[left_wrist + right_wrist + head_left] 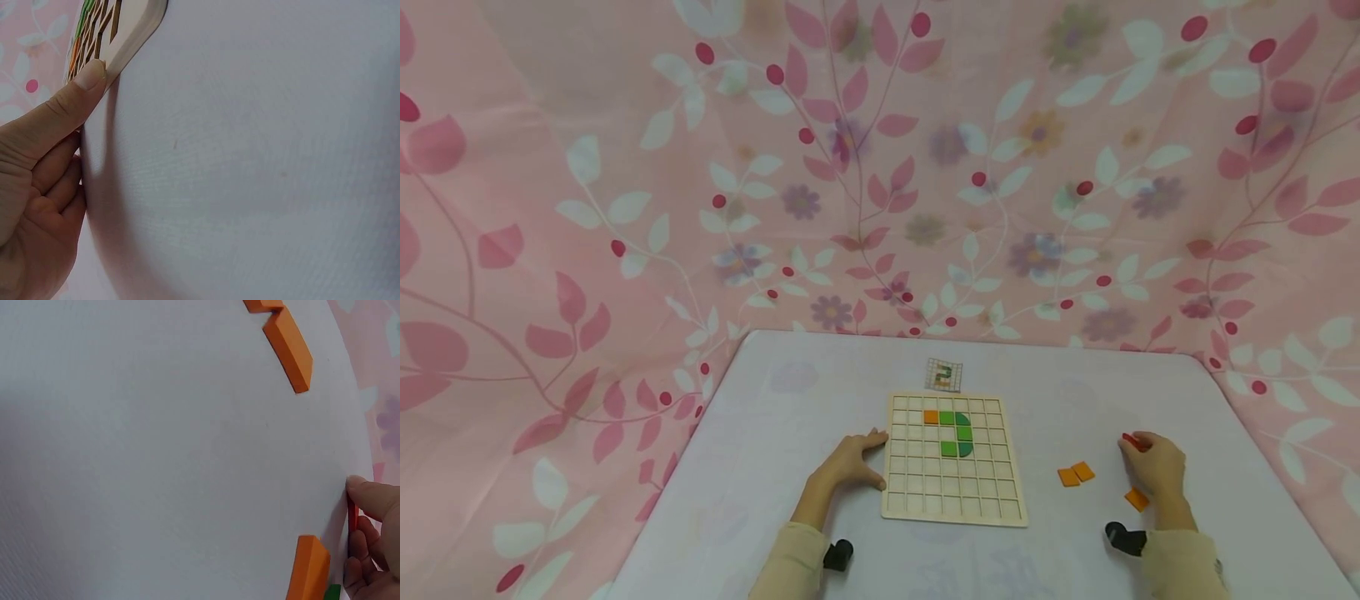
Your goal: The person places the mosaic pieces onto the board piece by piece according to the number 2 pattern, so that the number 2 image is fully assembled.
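Closest of all are the two beige sleeves (790,562), coming in from about seven and five o'clock, each with a black device (1125,538) at the wrist. I take the wooden board (917,500) as the middle of my clock; it lies flat on the white table (797,408). At its nine o'clock is the left hand (850,460). Its thumb and forefinger are spread apart and both touch the board's edge, with the thumb resting on the rim. The right hand (1157,462) is well away toward three o'clock; its thumb and fingers are clamped on a small red piece (1134,442). Between this hand and the board, also near three, two orange squares (1076,473) lie touching each other. A third orange square (1137,499) lies just beside the right wrist, and next to it a bit of a green piece (333,592) shows. On the board, toward twelve, one orange tile (931,417), three light green squares (949,449) and two dark green rounded pieces (962,419) make a hooked curve. Just beyond the board, at twelve, lies a small card (943,375) with a coloured figure like a two. Behind everything hangs a pink flowered cloth (925,167).
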The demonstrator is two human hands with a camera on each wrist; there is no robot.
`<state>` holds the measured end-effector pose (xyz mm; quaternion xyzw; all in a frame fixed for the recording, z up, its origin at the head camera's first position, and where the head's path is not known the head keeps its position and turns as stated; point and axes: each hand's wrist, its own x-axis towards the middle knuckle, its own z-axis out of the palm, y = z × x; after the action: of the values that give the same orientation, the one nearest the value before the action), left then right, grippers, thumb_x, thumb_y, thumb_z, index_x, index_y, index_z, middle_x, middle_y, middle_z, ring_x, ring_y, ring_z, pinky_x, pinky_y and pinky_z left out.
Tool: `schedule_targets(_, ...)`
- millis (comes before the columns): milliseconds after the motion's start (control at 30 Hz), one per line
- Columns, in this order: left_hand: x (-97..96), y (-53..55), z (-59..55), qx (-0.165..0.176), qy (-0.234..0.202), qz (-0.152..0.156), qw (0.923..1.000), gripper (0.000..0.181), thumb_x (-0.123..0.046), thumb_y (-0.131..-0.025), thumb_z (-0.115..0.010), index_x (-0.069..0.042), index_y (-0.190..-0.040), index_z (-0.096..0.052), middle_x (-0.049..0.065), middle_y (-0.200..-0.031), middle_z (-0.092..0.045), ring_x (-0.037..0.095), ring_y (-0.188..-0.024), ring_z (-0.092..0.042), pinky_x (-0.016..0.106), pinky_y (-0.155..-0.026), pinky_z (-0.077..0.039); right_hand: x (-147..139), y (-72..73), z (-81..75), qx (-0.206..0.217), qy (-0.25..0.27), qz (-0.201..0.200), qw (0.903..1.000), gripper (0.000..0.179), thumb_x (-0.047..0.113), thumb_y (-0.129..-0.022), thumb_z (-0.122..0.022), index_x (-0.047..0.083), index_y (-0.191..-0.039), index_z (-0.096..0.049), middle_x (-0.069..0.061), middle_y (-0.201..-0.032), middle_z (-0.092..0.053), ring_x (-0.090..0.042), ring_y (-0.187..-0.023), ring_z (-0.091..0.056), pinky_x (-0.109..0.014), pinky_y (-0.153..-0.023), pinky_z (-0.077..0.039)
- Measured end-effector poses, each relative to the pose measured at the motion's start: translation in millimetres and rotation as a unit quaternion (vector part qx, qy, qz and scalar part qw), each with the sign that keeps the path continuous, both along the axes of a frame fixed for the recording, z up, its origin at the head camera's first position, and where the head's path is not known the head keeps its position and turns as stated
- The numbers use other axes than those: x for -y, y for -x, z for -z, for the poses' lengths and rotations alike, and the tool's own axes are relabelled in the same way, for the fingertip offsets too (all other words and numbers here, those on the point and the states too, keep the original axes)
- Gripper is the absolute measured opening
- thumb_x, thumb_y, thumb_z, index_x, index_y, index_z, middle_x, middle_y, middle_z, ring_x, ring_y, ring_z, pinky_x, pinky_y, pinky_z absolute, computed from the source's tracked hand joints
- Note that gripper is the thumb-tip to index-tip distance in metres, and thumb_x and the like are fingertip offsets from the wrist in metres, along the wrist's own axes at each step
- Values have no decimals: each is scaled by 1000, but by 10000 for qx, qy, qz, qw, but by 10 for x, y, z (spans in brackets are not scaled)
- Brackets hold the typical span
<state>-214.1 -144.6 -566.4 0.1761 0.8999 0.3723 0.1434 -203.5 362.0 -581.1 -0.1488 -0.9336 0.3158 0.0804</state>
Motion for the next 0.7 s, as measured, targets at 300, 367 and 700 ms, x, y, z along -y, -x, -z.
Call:
schedule_targets(300, 3, -6, 16, 39, -97, 17, 9999, 85, -12, -58, -88, 2, -133, -51, 15, -140, -45, 33, -134, -37, 48, -110, -29, 389, 102, 18, 408, 516, -500, 9966, 47, 22, -92, -58, -14, -122, -52, -34, -114, -53, -43, -101, -49, -54, -91, -46)
schedule_targets(367, -1, -5, 32, 38, -76, 18, 10000, 85, -13, -58, -88, 1, -133, -51, 15, -140, -45, 33, -134, -37, 48, -110, -29, 468, 114, -18, 434, 453, -738, 9953, 45, 19, -91, -60, -15, -120, -53, -34, -111, -54, -42, -98, -51, -53, -89, -48)
schedule_targets(700, 6, 6, 28, -46, -93, 46, 9999, 84, -11, -57, -88, 2, -132, -52, 14, -139, -47, 33, -133, -38, 48, -109, -30, 665, 142, 24, -116, 199, -1019, 9945, 35, 12, -83, -62, -13, -108, -61, -26, -92, -60, -33, -81, -55, -39, -70, -51)
